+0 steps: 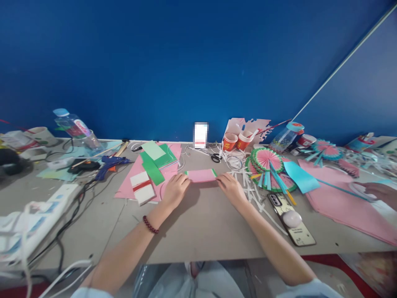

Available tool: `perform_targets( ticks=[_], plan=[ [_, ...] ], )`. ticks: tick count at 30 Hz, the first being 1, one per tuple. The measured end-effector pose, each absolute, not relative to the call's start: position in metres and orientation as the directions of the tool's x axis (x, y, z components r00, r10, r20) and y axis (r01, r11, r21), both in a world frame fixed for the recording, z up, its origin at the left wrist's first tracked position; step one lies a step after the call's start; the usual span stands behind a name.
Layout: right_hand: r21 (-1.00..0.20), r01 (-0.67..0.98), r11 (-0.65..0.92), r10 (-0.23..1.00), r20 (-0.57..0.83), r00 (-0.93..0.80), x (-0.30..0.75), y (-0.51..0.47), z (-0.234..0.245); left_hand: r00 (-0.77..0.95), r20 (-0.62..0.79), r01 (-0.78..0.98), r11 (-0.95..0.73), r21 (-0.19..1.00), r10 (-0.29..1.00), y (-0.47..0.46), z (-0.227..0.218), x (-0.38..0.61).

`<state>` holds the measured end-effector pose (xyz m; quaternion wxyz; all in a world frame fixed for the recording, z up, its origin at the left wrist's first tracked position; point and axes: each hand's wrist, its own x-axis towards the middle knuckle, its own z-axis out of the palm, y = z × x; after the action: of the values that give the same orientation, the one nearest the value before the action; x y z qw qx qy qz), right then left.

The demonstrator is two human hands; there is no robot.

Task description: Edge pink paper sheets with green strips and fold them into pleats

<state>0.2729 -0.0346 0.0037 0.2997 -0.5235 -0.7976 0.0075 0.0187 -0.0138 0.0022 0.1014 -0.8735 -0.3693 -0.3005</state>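
Between my two hands stretches a pink paper strip [201, 176] with green along its edges, held a little above the grey table [198, 231]. My left hand [177, 189] pinches its left end; a dark beaded bracelet circles that wrist. At the strip's right end my right hand [230, 187] is closed on the corner. Left of my left hand, green paper sheets [159, 159] and a white pad with a red band [142, 187] lie on a large pink sheet [128, 182]. Fingertips behind the strip are partly hidden.
A blue glue gun [110, 164], a power strip [40, 225] and cables lie left. Red paper cups [230, 142], black scissors [216, 157], watermelon-patterned paper fans [267, 163] and a phone [293, 219] are right. Another person's hand [380, 191] reaches in at far right.
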Motion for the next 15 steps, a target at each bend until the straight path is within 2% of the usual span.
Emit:
perform_targets(
  ticks=[8,15],
  plan=[
    [-0.293,0.841,0.454,0.875,0.323,-0.360,0.2746,-0.0320,-0.0020,0.602,0.495,0.704,-0.709,0.041,0.627,-0.0057,-0.0042,0.0140],
    [-0.238,0.904,0.356,0.928,0.202,-0.313,0.2765,-0.0320,0.0055,0.637,0.372,0.658,-0.728,0.193,0.675,-0.0053,-0.0038,0.0133]
  ],
)
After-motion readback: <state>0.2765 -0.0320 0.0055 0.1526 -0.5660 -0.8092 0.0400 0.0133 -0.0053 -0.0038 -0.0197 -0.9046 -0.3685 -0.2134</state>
